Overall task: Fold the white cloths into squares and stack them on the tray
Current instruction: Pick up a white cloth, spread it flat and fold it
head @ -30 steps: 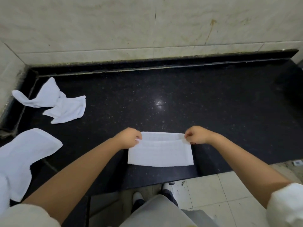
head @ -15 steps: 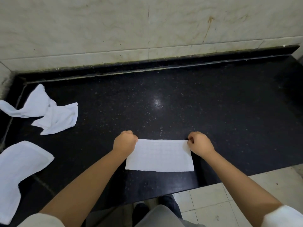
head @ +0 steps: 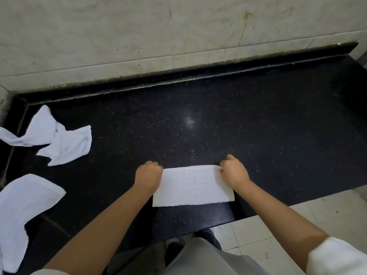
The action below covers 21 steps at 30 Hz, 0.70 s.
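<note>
A white cloth (head: 191, 185), folded into a flat rectangle, lies on the black stone counter (head: 248, 135) near its front edge. My left hand (head: 148, 173) grips its far left corner with curled fingers. My right hand (head: 234, 170) pinches its far right corner. Both hands sit low on the counter at the cloth's far edge. No tray is in view.
A crumpled white cloth (head: 53, 137) lies at the far left of the counter. Another white cloth (head: 23, 207) hangs over the counter's left front. A tiled wall (head: 178, 32) rises behind the counter. Light floor tiles (head: 297, 225) show below the front edge.
My hands have laid the cloth's upper layer down flat and now hold its far corners on the counter. The camera has shifted slightly.
</note>
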Each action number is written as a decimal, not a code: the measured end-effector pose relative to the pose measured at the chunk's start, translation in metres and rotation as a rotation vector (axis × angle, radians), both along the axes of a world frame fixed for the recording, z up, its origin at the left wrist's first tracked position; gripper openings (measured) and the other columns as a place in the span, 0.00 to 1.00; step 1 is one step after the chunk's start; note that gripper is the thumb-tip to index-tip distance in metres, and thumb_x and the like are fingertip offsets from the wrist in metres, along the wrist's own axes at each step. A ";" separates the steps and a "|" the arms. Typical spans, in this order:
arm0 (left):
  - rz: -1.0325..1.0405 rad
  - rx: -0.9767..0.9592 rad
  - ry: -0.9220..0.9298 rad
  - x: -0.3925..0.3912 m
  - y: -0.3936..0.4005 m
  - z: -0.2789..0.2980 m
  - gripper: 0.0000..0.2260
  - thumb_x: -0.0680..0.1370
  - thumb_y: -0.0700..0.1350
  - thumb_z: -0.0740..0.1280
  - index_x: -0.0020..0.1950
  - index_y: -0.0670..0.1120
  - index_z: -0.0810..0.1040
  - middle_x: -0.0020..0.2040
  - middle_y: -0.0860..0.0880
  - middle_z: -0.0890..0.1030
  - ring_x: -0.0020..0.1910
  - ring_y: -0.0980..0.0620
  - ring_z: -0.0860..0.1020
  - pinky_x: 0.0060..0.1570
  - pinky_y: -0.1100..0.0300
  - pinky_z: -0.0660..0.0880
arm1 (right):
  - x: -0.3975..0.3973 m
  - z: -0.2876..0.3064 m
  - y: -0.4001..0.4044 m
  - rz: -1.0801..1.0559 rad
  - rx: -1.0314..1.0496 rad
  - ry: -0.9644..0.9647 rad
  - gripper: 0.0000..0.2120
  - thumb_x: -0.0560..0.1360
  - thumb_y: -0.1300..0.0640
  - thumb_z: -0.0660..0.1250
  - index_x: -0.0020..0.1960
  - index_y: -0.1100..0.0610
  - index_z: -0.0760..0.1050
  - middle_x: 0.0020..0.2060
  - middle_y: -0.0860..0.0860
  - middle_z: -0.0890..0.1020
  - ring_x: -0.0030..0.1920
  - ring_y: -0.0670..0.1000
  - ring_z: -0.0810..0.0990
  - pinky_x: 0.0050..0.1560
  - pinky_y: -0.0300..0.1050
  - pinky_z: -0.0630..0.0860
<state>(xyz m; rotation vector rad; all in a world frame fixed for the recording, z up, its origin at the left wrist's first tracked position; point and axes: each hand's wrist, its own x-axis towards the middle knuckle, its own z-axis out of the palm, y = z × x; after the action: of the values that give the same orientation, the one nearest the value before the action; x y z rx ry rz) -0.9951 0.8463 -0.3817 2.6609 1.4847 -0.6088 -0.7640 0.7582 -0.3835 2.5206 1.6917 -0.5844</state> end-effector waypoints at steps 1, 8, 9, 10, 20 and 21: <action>0.007 -0.010 -0.012 0.000 0.000 0.000 0.10 0.77 0.38 0.63 0.57 0.45 0.76 0.55 0.48 0.77 0.54 0.51 0.75 0.49 0.63 0.73 | 0.001 0.001 0.000 0.011 -0.004 -0.010 0.11 0.77 0.66 0.58 0.53 0.64 0.77 0.54 0.56 0.74 0.51 0.56 0.76 0.45 0.45 0.74; 0.135 -0.087 -0.074 -0.003 0.012 0.030 0.12 0.77 0.40 0.58 0.57 0.41 0.76 0.58 0.44 0.75 0.58 0.46 0.73 0.53 0.55 0.73 | 0.006 0.047 0.023 0.126 0.136 0.049 0.12 0.73 0.64 0.61 0.52 0.60 0.80 0.51 0.58 0.79 0.53 0.58 0.77 0.47 0.45 0.73; 0.157 -0.036 -0.112 -0.006 0.018 0.043 0.13 0.76 0.40 0.58 0.57 0.40 0.76 0.58 0.42 0.74 0.58 0.44 0.72 0.53 0.54 0.73 | 0.006 0.059 0.029 0.145 0.219 0.048 0.11 0.72 0.64 0.62 0.50 0.61 0.80 0.49 0.59 0.80 0.52 0.59 0.77 0.48 0.46 0.73; 0.177 0.032 -0.180 -0.009 0.023 0.057 0.12 0.76 0.40 0.59 0.56 0.39 0.77 0.57 0.41 0.75 0.58 0.42 0.72 0.52 0.52 0.73 | 0.006 0.070 0.034 0.158 0.318 0.048 0.09 0.72 0.64 0.63 0.49 0.61 0.81 0.47 0.59 0.80 0.51 0.60 0.77 0.49 0.47 0.73; -0.166 0.299 -0.361 -0.050 -0.013 0.028 0.04 0.64 0.37 0.65 0.29 0.41 0.77 0.31 0.43 0.77 0.33 0.42 0.78 0.25 0.57 0.72 | -0.007 0.034 0.004 0.261 0.461 -0.021 0.08 0.65 0.69 0.69 0.43 0.62 0.80 0.45 0.58 0.81 0.46 0.63 0.78 0.44 0.50 0.72; -0.135 0.174 -0.272 -0.051 -0.025 0.016 0.01 0.66 0.37 0.68 0.34 0.40 0.79 0.36 0.42 0.79 0.39 0.41 0.78 0.31 0.55 0.73 | -0.011 0.023 -0.005 0.278 0.259 -0.050 0.09 0.70 0.65 0.66 0.50 0.61 0.79 0.53 0.56 0.78 0.54 0.61 0.75 0.51 0.50 0.70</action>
<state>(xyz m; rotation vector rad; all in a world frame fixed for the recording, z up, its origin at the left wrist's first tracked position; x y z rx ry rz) -1.0464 0.8217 -0.3657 2.8482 1.3477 -0.1166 -0.7753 0.7537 -0.3600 2.3633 2.1719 -0.2950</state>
